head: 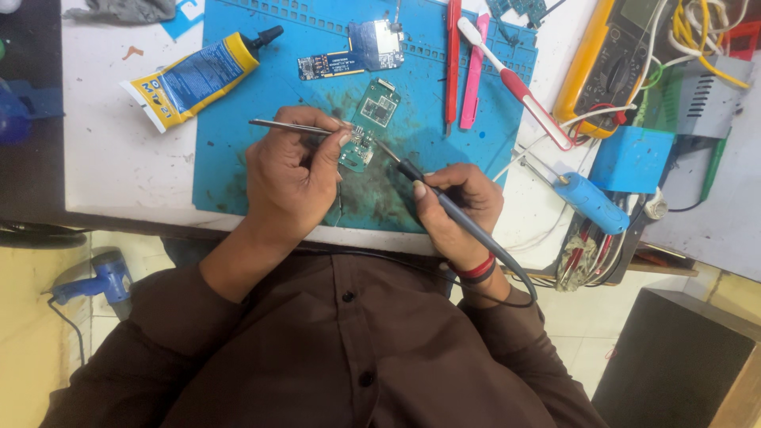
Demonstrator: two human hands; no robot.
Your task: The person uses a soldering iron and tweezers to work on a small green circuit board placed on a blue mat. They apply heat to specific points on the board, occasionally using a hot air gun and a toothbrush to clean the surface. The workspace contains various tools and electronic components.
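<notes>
While the left hand (289,178) is gripping tweezers (289,126) and the right hand (460,208) is clasping a soldering iron (444,202), both tips are meeting on the green circuit board (366,127) mid-mat, near the desk's front edge; a slipping tip could be bridging neighbouring joints.

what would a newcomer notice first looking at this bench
The eye lands mid-frame, where the left hand holds metal tweezers and the right hand a soldering iron, both tips meeting on a small green circuit board on the blue work mat. Next come the yellow and blue glue tube at upper left and the yellow multimeter amid tangled wires at upper right.
</notes>
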